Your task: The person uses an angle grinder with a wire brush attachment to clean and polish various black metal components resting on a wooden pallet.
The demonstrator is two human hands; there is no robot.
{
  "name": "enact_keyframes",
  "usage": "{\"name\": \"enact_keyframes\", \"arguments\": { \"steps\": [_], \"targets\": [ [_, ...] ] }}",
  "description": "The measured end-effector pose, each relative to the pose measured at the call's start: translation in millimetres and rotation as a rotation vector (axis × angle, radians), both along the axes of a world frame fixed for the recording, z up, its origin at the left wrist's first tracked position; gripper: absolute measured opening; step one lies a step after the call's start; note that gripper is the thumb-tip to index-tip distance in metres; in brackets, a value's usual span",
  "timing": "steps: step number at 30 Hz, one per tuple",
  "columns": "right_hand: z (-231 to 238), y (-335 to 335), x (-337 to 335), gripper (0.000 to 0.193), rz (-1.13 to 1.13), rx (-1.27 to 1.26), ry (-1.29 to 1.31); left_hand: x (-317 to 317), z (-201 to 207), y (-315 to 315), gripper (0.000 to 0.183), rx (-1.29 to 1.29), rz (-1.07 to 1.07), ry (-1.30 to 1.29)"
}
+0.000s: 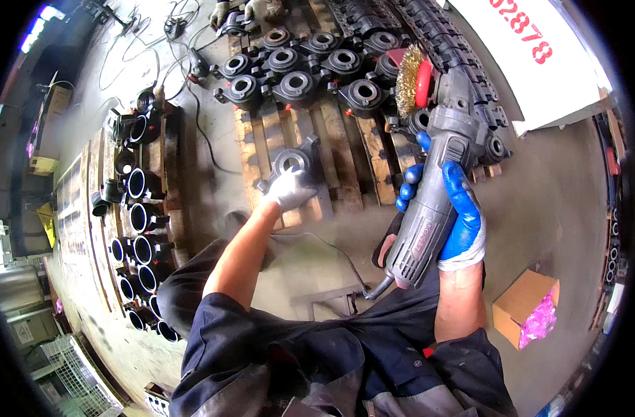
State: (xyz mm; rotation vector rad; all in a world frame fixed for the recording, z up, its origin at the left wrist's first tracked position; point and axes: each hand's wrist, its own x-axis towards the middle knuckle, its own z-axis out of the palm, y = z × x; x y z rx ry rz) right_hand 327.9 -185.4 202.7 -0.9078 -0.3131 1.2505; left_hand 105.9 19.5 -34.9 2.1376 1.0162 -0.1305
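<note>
My right hand (463, 222), in a blue-coated glove, is closed round the grey body of an angle grinder (428, 215). A brass-coloured wire cup brush (409, 80) with a red rim sits at its far end, raised above the pallet. From the grinder's near end a cord (378, 286) runs off to the left. My left hand (293, 189), in a white glove, grips the near side of a dark metal casting (291, 160) with a round bore. That casting lies on the near part of the wooden pallet, and my fingertips are partly hidden against it.
Several similar black castings (296, 87) stand in rows on the far part of the pallet (342, 156). Another pallet (81, 229) at left carries black ring-ended parts (145, 219). A cardboard box (526, 306) is at right. Far off, another person's gloved hands (262, 10) show.
</note>
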Motion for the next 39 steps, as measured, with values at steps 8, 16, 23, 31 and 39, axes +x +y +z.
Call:
{"name": "enact_keyframes", "arguments": {
  "steps": [8,16,23,31,39],
  "targets": [
    [-3.3,7.1,-6.3,0.065,-0.053,0.024,0.087,8.0,-11.5,-23.6,0.033,0.367,-0.111,0.282],
    [-6.4,8.5,-6.2,0.061,-0.01,0.036,0.085,8.6,-16.3,-8.4,0.028,0.424,-0.254,0.369],
    [-4.7,4.9,-5.6,0.055,0.021,0.012,0.063,-34.6,10.8,-25.3,0.038,0.316,-0.419,0.462],
    [-4.8,-0.2,-17.8,0.063,0.082,0.019,0.009,-59.1,89.4,-45.9,0.049,0.327,-0.219,0.015],
    [-27.5,6.4,-31.5,0.044,0.174,0.004,-0.031,-40.5,188.1,-89.7,0.065,-0.533,0.095,-0.639]
  ]
}}
